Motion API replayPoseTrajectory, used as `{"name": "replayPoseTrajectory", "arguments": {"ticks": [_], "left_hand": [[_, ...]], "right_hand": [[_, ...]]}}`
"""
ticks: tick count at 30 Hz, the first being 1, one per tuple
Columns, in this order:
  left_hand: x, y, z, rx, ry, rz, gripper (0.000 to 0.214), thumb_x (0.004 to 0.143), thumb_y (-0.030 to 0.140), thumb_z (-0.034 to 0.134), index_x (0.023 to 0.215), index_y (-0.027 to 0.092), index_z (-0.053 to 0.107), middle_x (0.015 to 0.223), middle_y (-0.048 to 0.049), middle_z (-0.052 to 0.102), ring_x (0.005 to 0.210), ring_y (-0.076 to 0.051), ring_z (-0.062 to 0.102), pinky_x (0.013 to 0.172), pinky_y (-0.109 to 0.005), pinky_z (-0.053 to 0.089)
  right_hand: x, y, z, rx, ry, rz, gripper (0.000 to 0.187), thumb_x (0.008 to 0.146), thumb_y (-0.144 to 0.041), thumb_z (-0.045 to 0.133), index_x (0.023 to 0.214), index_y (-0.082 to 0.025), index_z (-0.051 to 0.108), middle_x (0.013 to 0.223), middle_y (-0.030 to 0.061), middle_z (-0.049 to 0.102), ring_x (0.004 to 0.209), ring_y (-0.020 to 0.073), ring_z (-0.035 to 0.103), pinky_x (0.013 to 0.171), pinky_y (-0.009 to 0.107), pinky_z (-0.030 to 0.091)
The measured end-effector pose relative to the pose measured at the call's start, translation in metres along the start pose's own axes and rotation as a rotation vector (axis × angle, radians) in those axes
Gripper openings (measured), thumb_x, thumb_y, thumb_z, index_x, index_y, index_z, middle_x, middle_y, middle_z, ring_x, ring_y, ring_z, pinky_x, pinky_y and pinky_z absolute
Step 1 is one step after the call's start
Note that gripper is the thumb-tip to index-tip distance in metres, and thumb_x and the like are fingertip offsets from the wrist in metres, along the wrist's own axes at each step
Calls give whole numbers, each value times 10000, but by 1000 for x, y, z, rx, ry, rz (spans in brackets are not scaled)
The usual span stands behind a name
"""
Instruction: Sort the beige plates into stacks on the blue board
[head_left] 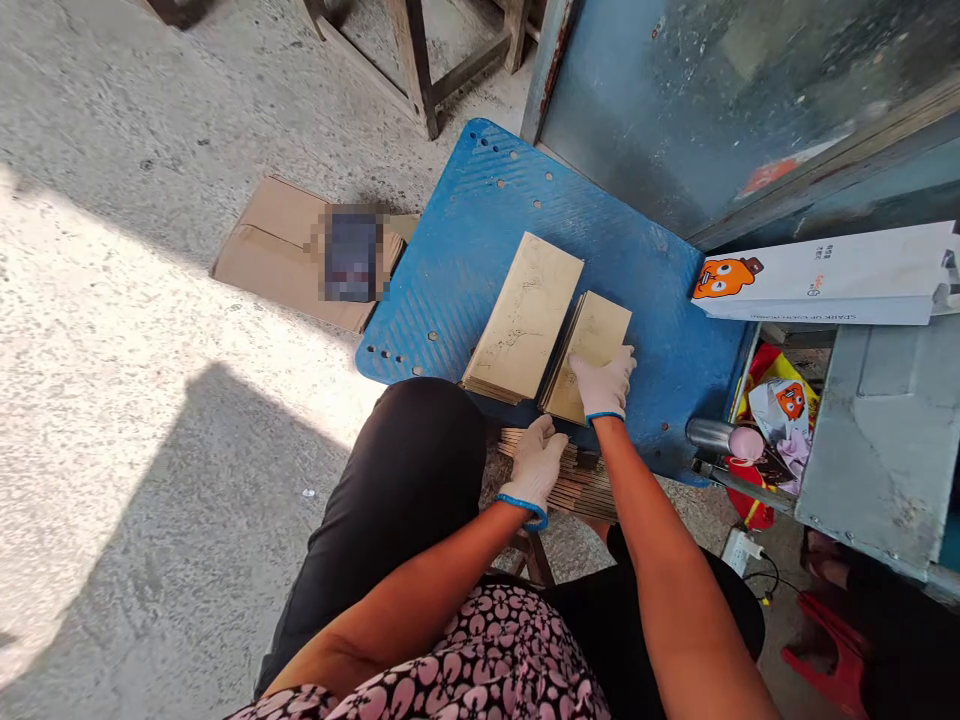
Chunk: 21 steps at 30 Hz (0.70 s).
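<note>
Two stacks of thin tan wooden sheets lie on a blue board (480,230). The taller left stack (525,315) is untouched. My right hand (604,381), in a white glove, lies flat with fingers spread on the near end of the smaller right stack (600,335). My left hand (537,462), also gloved, is curled around the edge of a lower pile of thin wooden strips (581,482) between my knees, just below the blue board.
A flattened cardboard box (277,245) lies on the concrete floor to the left. A long white carton with an orange cartoon figure (825,275) rests at right above a grey metal box (885,440). A metal flask (712,437), bags and a red stool (832,650) crowd the right side.
</note>
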<state>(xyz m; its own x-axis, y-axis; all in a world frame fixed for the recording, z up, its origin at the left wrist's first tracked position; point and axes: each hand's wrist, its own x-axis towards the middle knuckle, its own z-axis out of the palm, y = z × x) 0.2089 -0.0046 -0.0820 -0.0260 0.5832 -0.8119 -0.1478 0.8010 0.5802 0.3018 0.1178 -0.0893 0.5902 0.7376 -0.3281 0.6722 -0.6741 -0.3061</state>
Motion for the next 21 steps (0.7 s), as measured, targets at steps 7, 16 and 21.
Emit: {"name": "replayPoseTrajectory", "arguments": {"ticks": [7, 16, 21], "left_hand": [[11, -5, -8, 49, 118, 59, 450, 869, 88, 526, 1315, 122, 573, 1333, -109, 615, 1241, -180, 567, 1092, -276, 393], [28, -34, -23, 278, 200, 127, 444, 848, 85, 514, 1280, 128, 606, 1289, -102, 644, 1226, -201, 572, 1108, -295, 372], [32, -45, -31, 424, 237, 135, 427, 842, 136, 532, 1261, 159, 610, 1240, -90, 667, 1206, -215, 578, 1054, -304, 409]], "right_hand": [[-18, 37, -37, 261, 67, -144, 344, 787, -386, 560, 1048, -169, 619, 941, 23, 620, 845, 170, 547, 791, 297, 438], [-124, 139, -25, -156, -235, -261, 265, 924, -357, 410, 832, -234, 626, 822, -4, 613, 762, 160, 517, 666, 256, 356], [-146, 145, -5, -553, -439, -488, 313, 916, -250, 459, 1207, -233, 575, 1078, 76, 654, 937, 209, 587, 744, 291, 404]]}}
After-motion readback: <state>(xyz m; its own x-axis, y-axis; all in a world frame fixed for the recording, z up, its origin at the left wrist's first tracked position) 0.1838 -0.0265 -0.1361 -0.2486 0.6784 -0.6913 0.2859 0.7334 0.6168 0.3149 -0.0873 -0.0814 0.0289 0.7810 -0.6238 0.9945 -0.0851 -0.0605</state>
